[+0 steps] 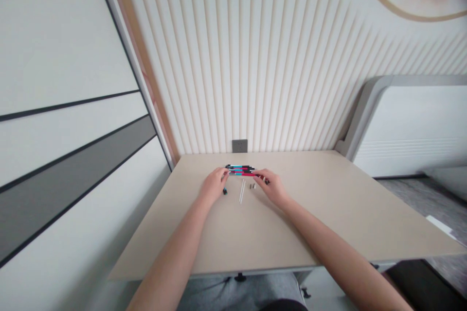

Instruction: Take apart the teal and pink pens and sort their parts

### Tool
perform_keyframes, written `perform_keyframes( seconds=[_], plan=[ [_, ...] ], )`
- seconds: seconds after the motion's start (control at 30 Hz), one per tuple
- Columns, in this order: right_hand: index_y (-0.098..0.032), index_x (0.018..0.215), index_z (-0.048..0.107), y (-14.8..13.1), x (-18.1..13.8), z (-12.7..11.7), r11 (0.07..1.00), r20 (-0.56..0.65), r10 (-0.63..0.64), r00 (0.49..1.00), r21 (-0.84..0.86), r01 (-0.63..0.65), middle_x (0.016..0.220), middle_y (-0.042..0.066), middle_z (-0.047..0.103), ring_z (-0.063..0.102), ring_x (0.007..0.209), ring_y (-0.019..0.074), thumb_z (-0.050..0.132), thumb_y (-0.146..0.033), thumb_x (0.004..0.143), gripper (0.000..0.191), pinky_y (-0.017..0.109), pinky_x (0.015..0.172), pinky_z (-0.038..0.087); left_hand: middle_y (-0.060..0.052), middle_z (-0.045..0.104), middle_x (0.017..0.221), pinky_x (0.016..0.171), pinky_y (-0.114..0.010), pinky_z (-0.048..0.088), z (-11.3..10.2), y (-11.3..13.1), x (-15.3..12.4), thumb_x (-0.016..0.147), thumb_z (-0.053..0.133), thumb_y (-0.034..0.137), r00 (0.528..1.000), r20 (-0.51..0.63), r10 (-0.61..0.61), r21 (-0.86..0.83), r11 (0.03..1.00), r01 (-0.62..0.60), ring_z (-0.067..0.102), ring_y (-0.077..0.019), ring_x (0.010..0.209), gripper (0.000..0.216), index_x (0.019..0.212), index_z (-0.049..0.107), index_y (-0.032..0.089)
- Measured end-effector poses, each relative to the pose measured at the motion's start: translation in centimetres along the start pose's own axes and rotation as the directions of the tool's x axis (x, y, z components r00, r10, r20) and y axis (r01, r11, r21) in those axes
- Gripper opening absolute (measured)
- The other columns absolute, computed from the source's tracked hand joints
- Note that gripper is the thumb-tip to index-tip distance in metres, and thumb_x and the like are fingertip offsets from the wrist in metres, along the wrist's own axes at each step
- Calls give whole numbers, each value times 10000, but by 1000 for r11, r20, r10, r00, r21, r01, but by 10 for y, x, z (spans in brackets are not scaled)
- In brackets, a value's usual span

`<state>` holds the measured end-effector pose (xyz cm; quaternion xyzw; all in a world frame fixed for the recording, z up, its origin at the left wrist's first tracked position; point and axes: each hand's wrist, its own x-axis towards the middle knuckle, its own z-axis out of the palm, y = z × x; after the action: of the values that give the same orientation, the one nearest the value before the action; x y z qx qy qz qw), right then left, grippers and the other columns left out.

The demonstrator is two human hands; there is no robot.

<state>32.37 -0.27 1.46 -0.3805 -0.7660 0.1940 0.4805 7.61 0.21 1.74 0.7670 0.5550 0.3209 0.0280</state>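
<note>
Several pens point(241, 167) with black, blue and red parts lie side by side toward the back of the table. The nearest one, a red and blue pen point(243, 174), spans the gap between my hands. My left hand point(214, 184) is closed at its left end, and my right hand point(271, 186) pinches its right end. Two thin white sticks point(242, 191), resembling pen refills, lie below it. Small metallic pieces point(253, 186) sit near my right fingers. Beside my left hand is a small black and blue piece point(225, 191). Another dark bit point(267, 181) shows by my right hand, partly hidden.
The beige table point(241, 238) meets a ribbed white wall with a dark socket point(240, 146). A white cabinet point(73, 194) with grey bands rises on the left. To the right stands a pale headboard point(408, 121). A grey seat point(248, 294) is below the front edge.
</note>
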Motion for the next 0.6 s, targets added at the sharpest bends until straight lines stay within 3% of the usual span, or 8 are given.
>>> perform_keyframes(
  seconds=[0.13,0.3,0.43,0.6],
  plan=[
    [-246,1150,658,-14,-6,14,970,139,-126,982,-191,152,967,62,681,607,879,173,477,-273,955,268,295,807,446,-62,670,929,756,-285,448,-1,-10,-1,932,470,253,994,45,-98,20,995,97,610,-188,823,173,952,631,191],
    [-223,1084,682,-29,-10,33,862,302,-151,941,-426,275,912,70,679,597,875,182,521,-287,949,220,294,778,391,-49,658,886,801,-294,444,10,-16,-1,894,501,187,994,110,-26,-23,999,28,601,-192,860,127,860,624,184],
    [-212,1007,690,-36,-7,43,814,366,-151,918,-481,326,889,61,672,582,877,185,576,-306,924,170,298,768,370,-45,648,868,823,-314,449,12,-17,0,881,527,183,991,133,29,-77,997,-19,593,-200,862,111,816,617,177],
    [-212,1018,676,-40,-7,47,801,428,-181,885,-458,385,901,57,661,562,897,177,500,-301,965,204,303,783,356,-45,646,894,843,-314,451,7,-14,1,873,533,135,975,189,116,-134,987,-91,590,-197,888,109,824,621,174]
  ],
)
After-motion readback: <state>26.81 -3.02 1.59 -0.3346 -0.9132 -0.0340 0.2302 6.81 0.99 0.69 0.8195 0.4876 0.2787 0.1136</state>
